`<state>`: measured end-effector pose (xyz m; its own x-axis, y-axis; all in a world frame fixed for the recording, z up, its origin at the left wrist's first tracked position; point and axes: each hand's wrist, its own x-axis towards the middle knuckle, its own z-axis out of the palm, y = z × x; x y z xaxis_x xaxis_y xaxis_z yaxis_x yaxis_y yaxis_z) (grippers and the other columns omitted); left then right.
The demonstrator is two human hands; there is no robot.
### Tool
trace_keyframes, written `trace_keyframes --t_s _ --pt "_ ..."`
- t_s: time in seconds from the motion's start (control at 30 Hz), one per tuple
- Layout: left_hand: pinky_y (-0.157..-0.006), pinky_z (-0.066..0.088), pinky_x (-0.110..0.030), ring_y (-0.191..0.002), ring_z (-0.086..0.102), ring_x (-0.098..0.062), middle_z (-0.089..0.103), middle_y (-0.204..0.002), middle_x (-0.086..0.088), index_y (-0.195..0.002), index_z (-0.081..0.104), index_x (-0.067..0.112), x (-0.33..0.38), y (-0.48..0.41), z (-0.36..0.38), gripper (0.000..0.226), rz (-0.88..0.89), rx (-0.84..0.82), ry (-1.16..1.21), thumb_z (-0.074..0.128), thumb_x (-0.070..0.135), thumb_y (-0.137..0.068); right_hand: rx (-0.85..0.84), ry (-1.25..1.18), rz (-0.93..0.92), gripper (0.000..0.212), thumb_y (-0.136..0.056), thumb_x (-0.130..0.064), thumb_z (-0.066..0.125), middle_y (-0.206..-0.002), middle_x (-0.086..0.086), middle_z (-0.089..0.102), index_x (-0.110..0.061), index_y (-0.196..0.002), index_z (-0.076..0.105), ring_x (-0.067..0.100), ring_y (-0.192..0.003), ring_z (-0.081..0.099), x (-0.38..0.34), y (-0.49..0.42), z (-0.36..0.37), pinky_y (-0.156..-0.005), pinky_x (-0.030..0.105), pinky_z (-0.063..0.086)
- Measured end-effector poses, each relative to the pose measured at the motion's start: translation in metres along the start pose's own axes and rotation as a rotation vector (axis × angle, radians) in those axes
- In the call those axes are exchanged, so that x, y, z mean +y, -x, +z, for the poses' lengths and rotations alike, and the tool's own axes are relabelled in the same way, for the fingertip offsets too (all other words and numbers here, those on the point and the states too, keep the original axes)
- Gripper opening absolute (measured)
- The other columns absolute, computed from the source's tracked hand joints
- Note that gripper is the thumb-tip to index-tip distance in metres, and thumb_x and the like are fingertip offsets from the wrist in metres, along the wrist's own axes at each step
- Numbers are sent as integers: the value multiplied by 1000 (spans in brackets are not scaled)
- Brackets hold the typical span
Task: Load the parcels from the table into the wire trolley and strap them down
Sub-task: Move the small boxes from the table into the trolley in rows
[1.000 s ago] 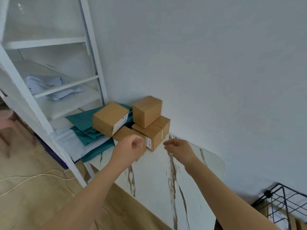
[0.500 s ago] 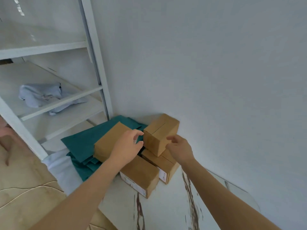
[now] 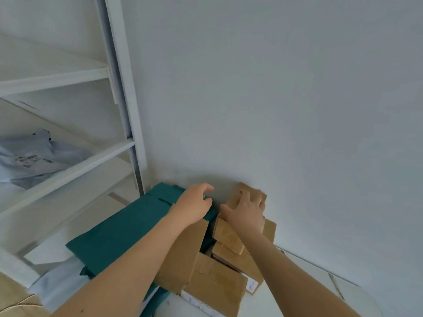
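Note:
Several brown cardboard parcels are piled on the white marbled table (image 3: 297, 291) against the wall. My right hand (image 3: 246, 213) lies over the small top parcel (image 3: 229, 235), fingers spread across its far top and thumb on its left side, gripping it. That parcel rests on another parcel (image 3: 240, 263). My left hand (image 3: 194, 204) hovers just to its left with curled, parted fingers and holds nothing. My left forearm crosses a larger parcel (image 3: 183, 252), and a labelled parcel (image 3: 215, 287) lies in front. The wire trolley is out of view.
Folded teal cloth (image 3: 128, 227) lies under and left of the parcels, over pale sheets (image 3: 52, 282). A white shelf unit (image 3: 68, 165) stands at left with a grey bag (image 3: 29, 156) on it. The white wall is directly behind the pile.
The view has closed in on the pile and tipped up, losing the trolley. My right hand went from the top parcel's side onto its top. My left hand reached further toward the wall.

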<state>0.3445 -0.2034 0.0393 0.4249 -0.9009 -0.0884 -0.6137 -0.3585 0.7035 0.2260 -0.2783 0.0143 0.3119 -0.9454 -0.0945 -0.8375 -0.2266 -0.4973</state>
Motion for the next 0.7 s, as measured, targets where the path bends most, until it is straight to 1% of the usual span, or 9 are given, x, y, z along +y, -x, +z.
trace_keyframes --t_s 0.1,0.17,0.23,0.3,0.4,0.5,0.6,0.7 --pt "-105 39 -34 -121 48 -10 48 -137 7 -132 47 25 -6 -8 -2 38 11 -29 38 44 17 -95 -4 72 26 90 -77 -57 57 -158 10 -13 -24 -148 13 30 -146 -5 -2 -2 5 -107 49 34" --pt "-105 39 -34 -120 48 -10 49 -135 7 -131 48 26 -8 -10 -2 37 17 -39 57 45 17 -95 -16 105 48 93 -76 -56 59 -157 12 -17 -24 -148 11 31 -145 -11 -2 -3 7 -106 49 36" --pt "-103 39 -30 -119 48 -10 50 -135 7 -130 49 25 -11 -12 -3 36 25 -43 76 47 17 -95 -29 111 71 92 -74 -51 62 -156 14 -18 -24 -147 13 33 -144 -11 -5 -4 7 -103 49 40" --pt "-99 38 -26 -119 48 -10 50 -134 6 -130 49 23 -12 -13 -4 36 37 -50 91 47 17 -95 -51 105 103 92 -73 -46 65 -155 14 -19 -25 -146 13 36 -143 -3 -7 -4 5 -101 48 42" --pt "-96 38 -24 -118 49 -11 51 -133 6 -130 50 21 -10 -15 -5 35 47 -55 115 48 16 -95 -72 66 178 96 -72 -38 67 -155 13 -18 -27 -148 10 37 -139 14 -3 -3 -5 -100 44 42" --pt "-95 37 -23 -117 49 -11 52 -132 5 -129 51 20 -5 -15 -5 35 57 -54 134 49 16 -94 -61 -15 227 103 -70 -32 69 -156 11 -17 -27 -150 4 39 -137 22 9 -2 -13 -102 46 41" --pt "-94 36 -22 -117 49 -11 52 -131 4 -128 51 19 2 -13 -3 35 58 -50 171 50 15 -94 -20 -115 246 101 -68 -30 71 -156 10 -3 -29 -147 9 40 -133 29 20 1 -21 -102 50 41" --pt "-93 35 -22 -119 48 -12 51 -131 2 -129 50 16 14 -10 -1 36 52 -39 227 50 12 -93 25 -191 252 93 -66 -30 70 -149 9 15 -27 -143 18 37 -127 37 32 5 -33 -96 50 46"
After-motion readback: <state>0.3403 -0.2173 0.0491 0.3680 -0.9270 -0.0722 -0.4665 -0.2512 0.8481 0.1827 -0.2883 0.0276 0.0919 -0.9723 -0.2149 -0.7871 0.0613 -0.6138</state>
